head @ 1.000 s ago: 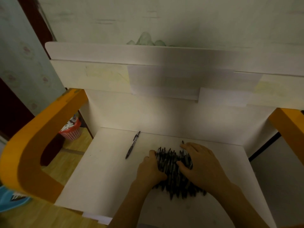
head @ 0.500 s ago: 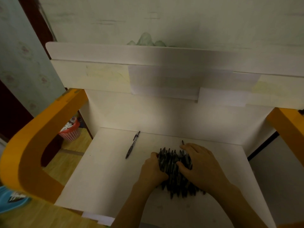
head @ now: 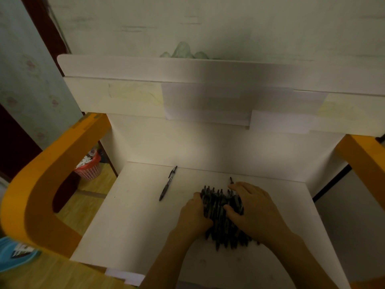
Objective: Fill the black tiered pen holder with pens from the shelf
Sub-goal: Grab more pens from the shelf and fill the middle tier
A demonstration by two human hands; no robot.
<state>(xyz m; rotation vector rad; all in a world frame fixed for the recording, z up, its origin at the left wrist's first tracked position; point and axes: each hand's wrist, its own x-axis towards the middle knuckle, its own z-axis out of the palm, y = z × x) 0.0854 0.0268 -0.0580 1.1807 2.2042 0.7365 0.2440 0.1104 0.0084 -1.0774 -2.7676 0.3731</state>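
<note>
A heap of several black pens (head: 218,207) lies on the white shelf board (head: 129,222). My left hand (head: 194,215) curls around the heap's left side, its fingers tucked under the pens. My right hand (head: 252,207) lies over the heap's right side, thumb pressed into the pens and fingers bent over their tops. One single black pen (head: 167,183) lies apart to the left, near the back wall. The black tiered pen holder is not in view.
Orange frame arms stand at the left (head: 41,184) and right (head: 362,155) of the shelf. A white upper board (head: 208,94) overhangs the back. A red basket (head: 88,166) sits on the wooden floor at the left.
Both hands have drawn closer together, squeezing the pen heap into a tighter bundle. The lone pen has not moved.
</note>
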